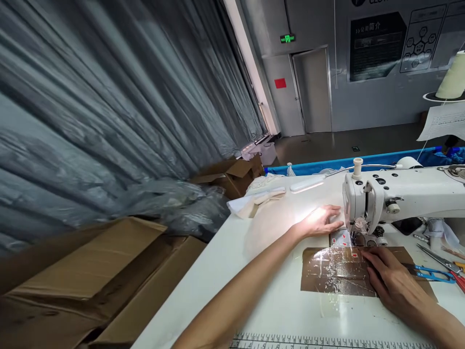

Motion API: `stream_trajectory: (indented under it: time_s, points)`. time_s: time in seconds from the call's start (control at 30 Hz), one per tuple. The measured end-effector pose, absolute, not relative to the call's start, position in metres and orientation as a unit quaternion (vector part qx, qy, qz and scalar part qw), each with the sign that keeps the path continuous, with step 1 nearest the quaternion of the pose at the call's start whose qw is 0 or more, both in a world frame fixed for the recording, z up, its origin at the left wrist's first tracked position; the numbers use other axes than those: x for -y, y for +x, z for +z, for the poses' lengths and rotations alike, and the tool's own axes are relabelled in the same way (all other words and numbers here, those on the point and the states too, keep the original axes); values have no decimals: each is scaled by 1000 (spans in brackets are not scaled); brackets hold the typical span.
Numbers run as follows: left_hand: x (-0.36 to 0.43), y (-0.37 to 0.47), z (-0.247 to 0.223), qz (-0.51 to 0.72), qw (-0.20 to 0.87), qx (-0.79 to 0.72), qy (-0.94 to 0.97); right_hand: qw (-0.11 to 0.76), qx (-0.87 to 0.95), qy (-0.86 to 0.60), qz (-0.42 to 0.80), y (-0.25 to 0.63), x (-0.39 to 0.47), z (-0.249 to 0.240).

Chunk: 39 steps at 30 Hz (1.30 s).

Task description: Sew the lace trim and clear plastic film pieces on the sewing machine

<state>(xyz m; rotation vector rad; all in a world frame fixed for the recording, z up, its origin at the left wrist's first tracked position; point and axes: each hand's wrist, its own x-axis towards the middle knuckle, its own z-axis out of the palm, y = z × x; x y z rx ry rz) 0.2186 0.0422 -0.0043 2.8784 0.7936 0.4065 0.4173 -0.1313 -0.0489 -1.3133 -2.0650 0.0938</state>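
Note:
My left hand [321, 221] lies on the white table just left of the sewing machine's needle end, fingers stretched out and slightly apart. Its fingertips come close to the white sewing machine [417, 191] and the metal plate with red marks [340, 238]. My right hand [394, 276] rests on a brown taped sheet [327, 271] in front of the needle area. Its fingers reach forward and are apart, with the index fingertip near the presser foot. Any small piece under the fingertips is too small to make out.
Blue thread snips [432, 274] and red-handled scissors [445, 261] lie right of my right hand. A printed ruler strip [290, 341] runs along the near edge. Folded pale fabric [257, 199] sits at the far left corner. Open cardboard boxes [90, 271] stand left of the table.

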Motion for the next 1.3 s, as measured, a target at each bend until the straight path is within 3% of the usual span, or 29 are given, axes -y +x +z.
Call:
stream_trajectory:
  time_s: [0.27, 0.57, 0.83, 1.3]
  points:
    - [-33, 167, 15, 206, 61, -318, 923, 339, 804, -487, 32, 425, 131, -57]
    - [6, 52, 34, 242, 124, -531, 803, 336, 816, -470, 13, 424, 133, -48]
    - [20, 51, -4, 249, 152, -570, 768, 325, 810, -488, 16, 425, 133, -48]
    - [10, 56, -14, 314, 127, -575, 745, 306, 814, -494, 8, 426, 133, -53]
